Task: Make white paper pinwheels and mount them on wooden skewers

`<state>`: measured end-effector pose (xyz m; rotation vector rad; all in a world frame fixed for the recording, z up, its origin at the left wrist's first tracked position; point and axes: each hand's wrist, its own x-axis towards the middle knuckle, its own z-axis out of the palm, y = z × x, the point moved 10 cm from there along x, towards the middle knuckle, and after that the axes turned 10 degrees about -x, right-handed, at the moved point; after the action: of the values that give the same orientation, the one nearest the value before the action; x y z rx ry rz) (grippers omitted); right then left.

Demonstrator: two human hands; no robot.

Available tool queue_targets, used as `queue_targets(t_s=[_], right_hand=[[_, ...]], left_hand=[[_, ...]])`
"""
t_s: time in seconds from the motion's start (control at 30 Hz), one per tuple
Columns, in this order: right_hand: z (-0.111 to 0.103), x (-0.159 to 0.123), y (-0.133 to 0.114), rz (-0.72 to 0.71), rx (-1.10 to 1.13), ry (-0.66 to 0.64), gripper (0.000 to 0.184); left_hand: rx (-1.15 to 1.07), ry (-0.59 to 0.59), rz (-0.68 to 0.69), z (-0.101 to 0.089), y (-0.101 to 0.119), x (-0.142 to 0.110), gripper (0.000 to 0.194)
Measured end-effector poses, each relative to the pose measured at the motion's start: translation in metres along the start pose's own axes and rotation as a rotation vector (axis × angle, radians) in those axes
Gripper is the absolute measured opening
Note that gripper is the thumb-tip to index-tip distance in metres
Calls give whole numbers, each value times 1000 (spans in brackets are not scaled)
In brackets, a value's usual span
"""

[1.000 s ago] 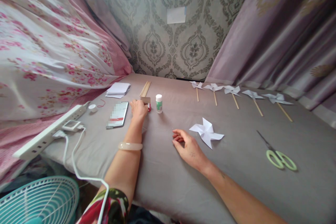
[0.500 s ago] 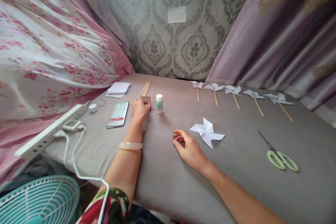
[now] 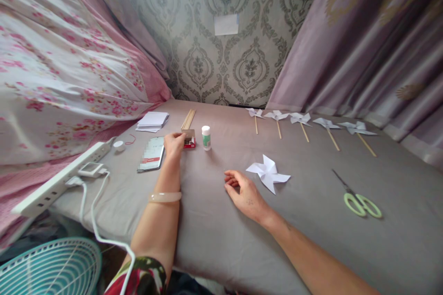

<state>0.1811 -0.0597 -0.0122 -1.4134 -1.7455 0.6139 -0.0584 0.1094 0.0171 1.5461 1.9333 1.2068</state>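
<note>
At the left edge of a small open red box (image 3: 189,143) with small metal bits inside, my left hand (image 3: 174,144) has its fingertips pressed together. Whatever they pinch is too small to make out. A glue bottle (image 3: 206,139) with a white cap and green label stands just right of the box. My right hand (image 3: 245,192) is low over the cloth, fingers loosely curved and apart from the thumb, holding nothing. Beside it lies a folded white paper pinwheel (image 3: 268,174) without a stick.
Several pinwheels on sticks (image 3: 300,120) line the back right. Green-handled scissors (image 3: 362,203) lie right. Wooden sticks (image 3: 188,119), stacked paper (image 3: 152,120) and a phone (image 3: 151,154) are at left. A power strip (image 3: 62,182) with white cables edges the surface, above a fan (image 3: 51,267).
My left hand has drawn back to the left from over the red box, and its open inside now shows. The right hand stays in nearly the same place. The view has shifted slightly.
</note>
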Motion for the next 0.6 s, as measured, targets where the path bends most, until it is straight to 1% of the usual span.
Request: queue_targets(t_s=[0.1,0.17,0.23,0.3,0.37,0.4,0.47,0.5,0.53,0.6], right_hand=[[-2,1,0,7,36,11,26],[-4,1,-3,1,61,26,22],[-9,1,-7,-21,71,52,17],[-21,3,-14,-59,66,102,14],[-42,6,-20,-96,62,191,12],[-56,7,-21,-107,61,255,12],[-86,9,-21,-114,51,395,10],[-100,9,-21,-121,36,461,10],[-112,9,-21,-139,14,505,9],[-126,9,-24,-192,-34,522,12]], left_hand=[[-126,71,-31,-11,12,-6,44],[-275,83,-47,-14,24,-12,43],[-634,53,-115,-6,35,-22,36],[-892,-68,-171,14,54,-38,29],[-1055,-234,-195,38,79,-59,27],[-1120,-344,-189,50,93,-72,26],[-1173,-550,-232,76,115,-102,26],[-1188,-626,-262,87,122,-117,25],[-1199,-689,-293,96,127,-130,24],[-1211,-798,-354,113,134,-154,19]])
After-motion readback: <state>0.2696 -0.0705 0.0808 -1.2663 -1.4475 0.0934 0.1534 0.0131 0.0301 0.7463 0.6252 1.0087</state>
